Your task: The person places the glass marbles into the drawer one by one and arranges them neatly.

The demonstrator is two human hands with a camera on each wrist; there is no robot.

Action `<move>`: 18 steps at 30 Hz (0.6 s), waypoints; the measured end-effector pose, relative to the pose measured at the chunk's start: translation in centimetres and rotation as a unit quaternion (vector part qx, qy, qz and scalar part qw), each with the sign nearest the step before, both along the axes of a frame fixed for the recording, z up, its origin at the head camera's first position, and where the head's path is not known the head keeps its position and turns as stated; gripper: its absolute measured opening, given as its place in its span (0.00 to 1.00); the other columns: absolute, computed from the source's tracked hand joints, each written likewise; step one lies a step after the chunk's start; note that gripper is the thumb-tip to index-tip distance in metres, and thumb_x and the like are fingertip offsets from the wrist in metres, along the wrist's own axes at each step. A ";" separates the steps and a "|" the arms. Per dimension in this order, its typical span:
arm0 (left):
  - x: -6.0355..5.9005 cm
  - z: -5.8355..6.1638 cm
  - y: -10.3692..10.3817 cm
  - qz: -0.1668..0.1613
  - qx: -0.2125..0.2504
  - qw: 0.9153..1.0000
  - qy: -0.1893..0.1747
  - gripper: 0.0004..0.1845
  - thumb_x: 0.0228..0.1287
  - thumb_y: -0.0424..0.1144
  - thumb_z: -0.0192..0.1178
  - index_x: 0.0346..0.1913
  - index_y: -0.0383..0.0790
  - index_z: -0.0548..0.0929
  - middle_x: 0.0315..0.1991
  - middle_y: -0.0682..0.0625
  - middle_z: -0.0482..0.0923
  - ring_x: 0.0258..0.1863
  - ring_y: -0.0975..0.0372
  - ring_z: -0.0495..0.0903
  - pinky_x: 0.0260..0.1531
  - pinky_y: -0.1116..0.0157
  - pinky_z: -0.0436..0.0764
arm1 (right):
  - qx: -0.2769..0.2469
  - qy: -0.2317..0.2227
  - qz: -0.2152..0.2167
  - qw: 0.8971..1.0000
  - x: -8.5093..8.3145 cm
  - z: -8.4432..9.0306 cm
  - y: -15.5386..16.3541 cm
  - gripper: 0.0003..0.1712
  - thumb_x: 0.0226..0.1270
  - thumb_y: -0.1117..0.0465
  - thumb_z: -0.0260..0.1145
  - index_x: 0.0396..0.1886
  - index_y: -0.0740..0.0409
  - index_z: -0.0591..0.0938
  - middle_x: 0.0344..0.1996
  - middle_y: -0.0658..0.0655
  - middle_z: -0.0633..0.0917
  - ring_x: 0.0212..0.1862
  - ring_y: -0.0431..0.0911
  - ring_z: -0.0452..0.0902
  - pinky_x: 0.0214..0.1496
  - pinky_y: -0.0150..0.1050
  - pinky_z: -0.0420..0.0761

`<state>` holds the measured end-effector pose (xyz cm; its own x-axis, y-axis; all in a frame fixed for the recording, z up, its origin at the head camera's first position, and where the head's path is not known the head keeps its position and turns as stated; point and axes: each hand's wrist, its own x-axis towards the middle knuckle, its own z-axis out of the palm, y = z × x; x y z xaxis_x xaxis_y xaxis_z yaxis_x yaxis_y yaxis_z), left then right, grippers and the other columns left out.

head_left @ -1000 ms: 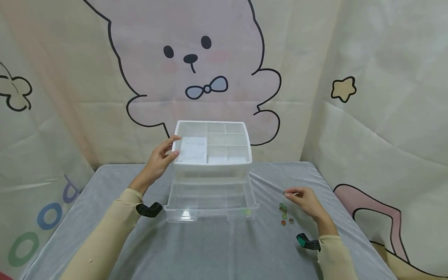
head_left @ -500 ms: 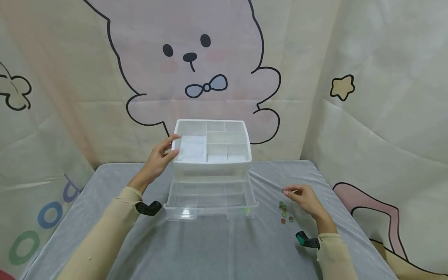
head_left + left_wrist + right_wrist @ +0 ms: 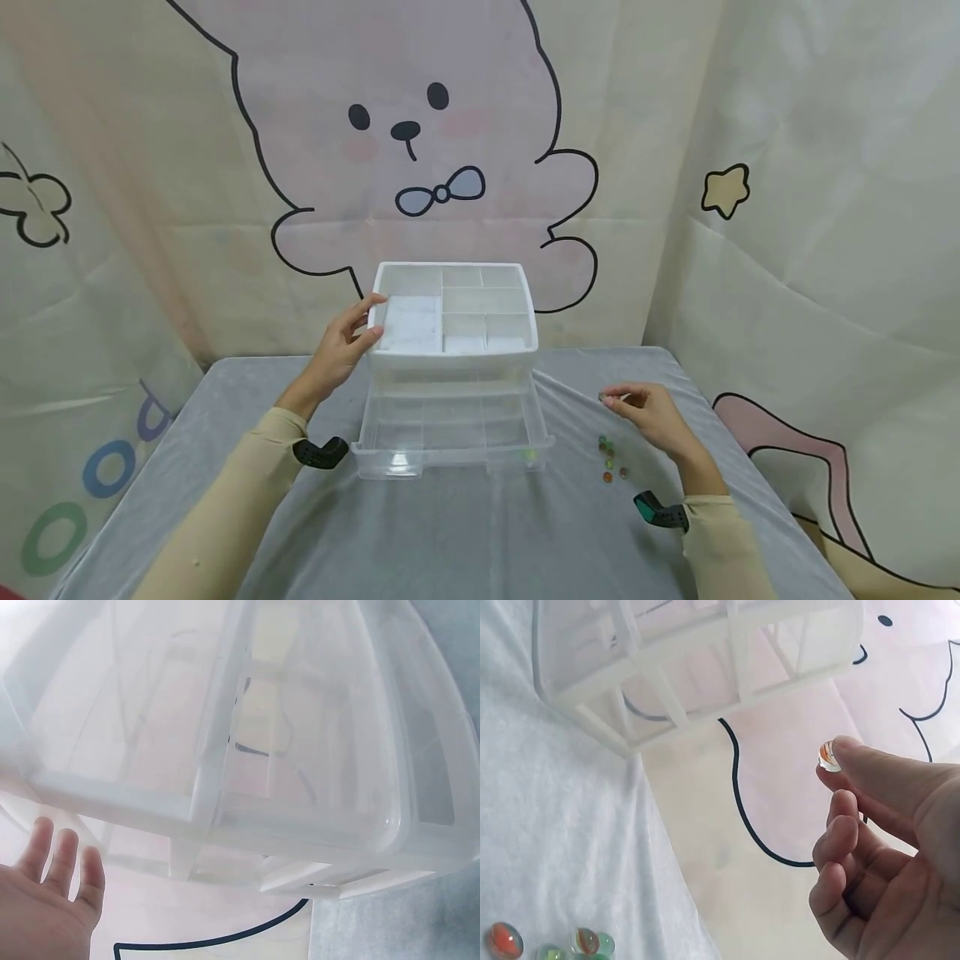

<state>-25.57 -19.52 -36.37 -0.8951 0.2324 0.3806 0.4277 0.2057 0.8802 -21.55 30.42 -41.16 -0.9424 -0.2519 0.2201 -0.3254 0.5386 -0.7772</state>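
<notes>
A white storage box (image 3: 453, 351) with a divided top tray stands mid-table, its clear lower drawer (image 3: 450, 460) pulled out toward me. My left hand (image 3: 335, 354) rests at the tray's upper left edge, thumb and forefinger apart. In the left wrist view, several fingers (image 3: 90, 879) of that hand lie near the box's side. Right of the box, my right hand (image 3: 651, 421) pinches a clear glass marble (image 3: 828, 756) with an orange swirl between thumb and forefinger, raised off the cloth. Below that hand lie several loose marbles (image 3: 609, 463), green and orange.
Grey-blue cloth (image 3: 420, 542) covers the table. A small yellow-green spot (image 3: 531, 455) shows through the drawer's front right. Printed curtains (image 3: 645, 100) hang behind and at both sides. Each wrist wears a black device (image 3: 321, 453).
My right hand has risen slightly and moved a little left with the marble, away from the loose marbles. The left hand keeps its place on the box.
</notes>
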 end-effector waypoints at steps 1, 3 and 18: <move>0.0 -0.1 0.0 0.001 -0.001 1.000 0.000 0.27 0.77 0.34 0.51 0.76 0.37 0.63 0.80 0.40 0.54 0.70 0.44 0.66 0.51 0.77 0.73 | 0.000 0.001 0.002 1.000 -0.1 0.0 -0.2 0.14 0.71 0.62 0.67 0.49 0.67 0.87 0.39 0.57 0.89 0.32 0.34 0.78 0.34 0.34 0.78; 0.1 -0.2 -0.1 0.001 0.000 1.000 0.000 0.27 0.77 0.34 0.51 0.76 0.37 0.63 0.79 0.40 0.54 0.69 0.44 0.66 0.51 0.77 0.73 | -0.004 0.003 0.008 1.000 -0.2 0.1 -0.6 0.13 0.71 0.63 0.67 0.48 0.68 0.87 0.34 0.52 0.88 0.27 0.34 0.74 0.30 0.34 0.75; -0.2 -0.5 -0.1 -0.002 0.008 1.000 0.009 0.26 0.77 0.33 0.50 0.75 0.37 0.64 0.79 0.39 0.54 0.69 0.44 0.66 0.50 0.76 0.74 | -0.018 0.024 0.050 0.998 -1.1 1.4 -3.0 0.12 0.71 0.64 0.66 0.47 0.68 0.86 0.33 0.46 0.87 0.22 0.35 0.69 0.27 0.33 0.72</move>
<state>-25.81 -19.62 -36.84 -0.8872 0.2295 0.4003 0.4443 0.1908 0.8753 -22.65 27.39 -39.73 -0.9013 -0.3348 0.2749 -0.4133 0.4744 -0.7773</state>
